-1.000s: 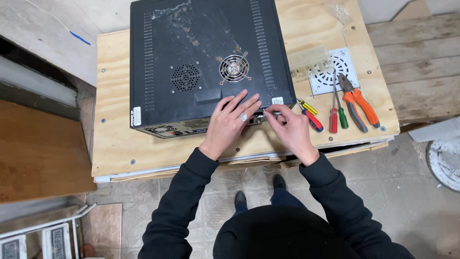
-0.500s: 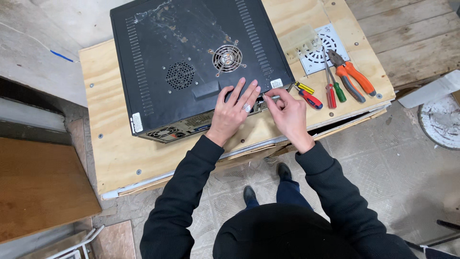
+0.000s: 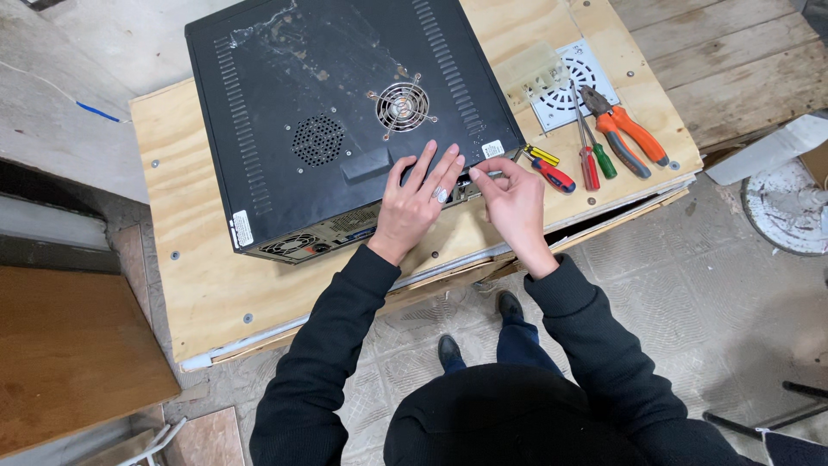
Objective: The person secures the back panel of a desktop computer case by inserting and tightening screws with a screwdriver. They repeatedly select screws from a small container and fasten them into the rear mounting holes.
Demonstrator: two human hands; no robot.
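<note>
A black computer case (image 3: 328,112) lies on its side on a plywood table (image 3: 198,259), with two round fan vents facing up. My left hand (image 3: 418,198) rests flat on the case near its rear edge, fingers spread, holding nothing. My right hand (image 3: 513,203) is at the case's near right corner. Its thumb and forefinger are pinched on a thin metal piece (image 3: 485,173) that is too small to identify.
Just right of my right hand lie a yellow-black screwdriver (image 3: 543,155), a red-blue one (image 3: 556,179), a red one (image 3: 589,166) and a green one (image 3: 604,160). Orange-handled pliers (image 3: 634,136), a white fan grille (image 3: 573,86) and a pale plastic connector (image 3: 535,71) lie beyond. A tiled floor lies below.
The view has shifted, so the table sits further right and lower in frame. Both hands stay at the case's near right corner. My right fingers have closed into a pinch there.
</note>
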